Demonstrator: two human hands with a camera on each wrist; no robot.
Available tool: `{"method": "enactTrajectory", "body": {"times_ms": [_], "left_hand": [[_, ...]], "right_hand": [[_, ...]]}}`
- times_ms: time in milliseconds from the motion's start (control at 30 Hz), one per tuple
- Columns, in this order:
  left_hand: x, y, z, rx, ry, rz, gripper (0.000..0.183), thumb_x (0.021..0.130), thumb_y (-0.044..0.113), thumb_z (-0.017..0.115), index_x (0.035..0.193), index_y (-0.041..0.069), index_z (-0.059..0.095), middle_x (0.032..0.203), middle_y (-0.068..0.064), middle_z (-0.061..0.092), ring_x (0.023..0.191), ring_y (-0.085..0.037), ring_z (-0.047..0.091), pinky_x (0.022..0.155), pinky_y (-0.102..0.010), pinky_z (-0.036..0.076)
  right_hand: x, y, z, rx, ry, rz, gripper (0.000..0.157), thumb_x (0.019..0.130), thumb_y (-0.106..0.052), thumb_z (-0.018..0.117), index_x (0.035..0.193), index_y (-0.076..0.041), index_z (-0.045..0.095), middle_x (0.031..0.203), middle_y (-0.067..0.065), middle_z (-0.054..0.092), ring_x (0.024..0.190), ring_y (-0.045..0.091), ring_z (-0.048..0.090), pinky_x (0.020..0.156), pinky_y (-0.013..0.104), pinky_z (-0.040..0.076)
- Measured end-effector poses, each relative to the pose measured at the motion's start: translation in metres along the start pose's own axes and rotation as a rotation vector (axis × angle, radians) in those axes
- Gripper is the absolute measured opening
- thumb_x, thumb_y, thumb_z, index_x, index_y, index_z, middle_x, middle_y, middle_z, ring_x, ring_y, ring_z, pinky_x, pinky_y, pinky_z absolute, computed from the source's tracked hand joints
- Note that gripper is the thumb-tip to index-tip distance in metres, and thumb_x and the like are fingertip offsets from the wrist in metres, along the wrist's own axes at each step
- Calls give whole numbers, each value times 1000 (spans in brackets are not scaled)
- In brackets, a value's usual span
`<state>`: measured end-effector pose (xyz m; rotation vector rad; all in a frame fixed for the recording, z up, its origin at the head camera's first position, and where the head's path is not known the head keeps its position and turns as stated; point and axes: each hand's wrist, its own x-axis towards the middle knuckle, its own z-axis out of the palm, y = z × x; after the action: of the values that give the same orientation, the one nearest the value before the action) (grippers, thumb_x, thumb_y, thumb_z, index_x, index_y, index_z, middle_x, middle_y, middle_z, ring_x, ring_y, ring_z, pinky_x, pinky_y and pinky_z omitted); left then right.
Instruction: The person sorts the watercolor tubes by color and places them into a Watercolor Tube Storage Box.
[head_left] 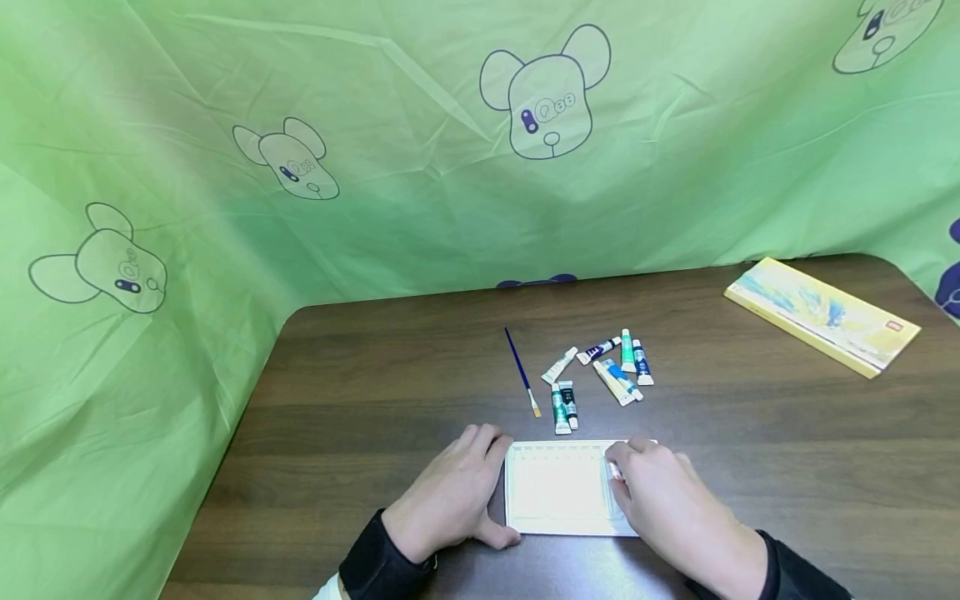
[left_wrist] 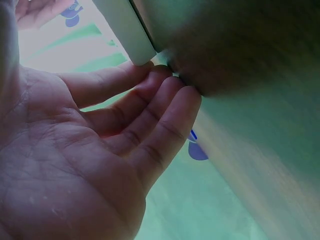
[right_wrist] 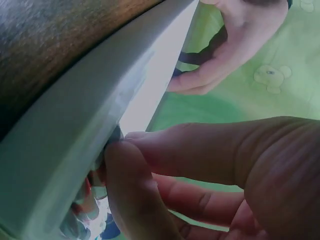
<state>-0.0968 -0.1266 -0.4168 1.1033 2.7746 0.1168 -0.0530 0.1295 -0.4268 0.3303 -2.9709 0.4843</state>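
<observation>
A shallow white rectangular tray [head_left: 558,492] lies on the table in front of me. My left hand [head_left: 457,492] rests along its left edge, the fingers at the far corner and the thumb by the near one. In the left wrist view, an extended fingertip touches the tray's corner [left_wrist: 132,40]. Over the tray's right end, my right hand [head_left: 667,492] pinches a small paint tube between thumb and index finger, mostly hidden by the hand. More tubes [right_wrist: 87,202] sit in a row beside those fingers in the right wrist view.
Several loose paint tubes [head_left: 560,410] are scattered beyond the tray. A blue-handled paintbrush [head_left: 519,363] lies to their left. A flat yellow and white box [head_left: 823,315] sits at the table's back right. Green printed cloth [head_left: 405,208] hangs behind the table.
</observation>
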Motion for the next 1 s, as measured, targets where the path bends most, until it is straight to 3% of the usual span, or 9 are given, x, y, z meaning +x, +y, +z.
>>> {"method": "enactTrajectory", "body": {"times_ms": [267, 533, 767, 1000], "left_hand": [[0, 1, 1, -4, 9, 6, 100, 68, 63, 90, 142, 3, 58, 134, -6, 60, 117, -17, 54, 105, -31, 52], [0, 1, 1, -6, 30, 18, 99, 68, 62, 90, 140, 3, 59, 132, -6, 61, 116, -17, 54, 104, -30, 52], [-1, 0, 1, -4, 28, 15, 98, 68, 62, 91, 140, 4, 59, 131, -5, 61, 115, -17, 54, 104, -30, 52], [0, 0, 0, -12, 14, 6, 99, 68, 62, 91, 141, 4, 58, 132, -5, 60, 116, -17, 53, 103, -30, 52]], "right_hand": [[-3, 2, -1, -60, -28, -69, 15, 80, -5, 83, 81, -12, 70, 77, 2, 64, 72, 17, 64, 61, 39, 55], [2, 8, -6, -87, -186, -38, 7, 88, -14, 82, 89, -11, 75, 79, 5, 64, 69, 16, 62, 59, 38, 55], [5, 12, -7, -36, -143, -124, 21, 84, -10, 82, 74, -19, 66, 68, -7, 50, 63, 6, 43, 55, 28, 42], [7, 12, -8, -48, -187, -114, 14, 86, -12, 82, 79, -18, 71, 71, -6, 54, 64, 6, 46, 55, 30, 45]]}}
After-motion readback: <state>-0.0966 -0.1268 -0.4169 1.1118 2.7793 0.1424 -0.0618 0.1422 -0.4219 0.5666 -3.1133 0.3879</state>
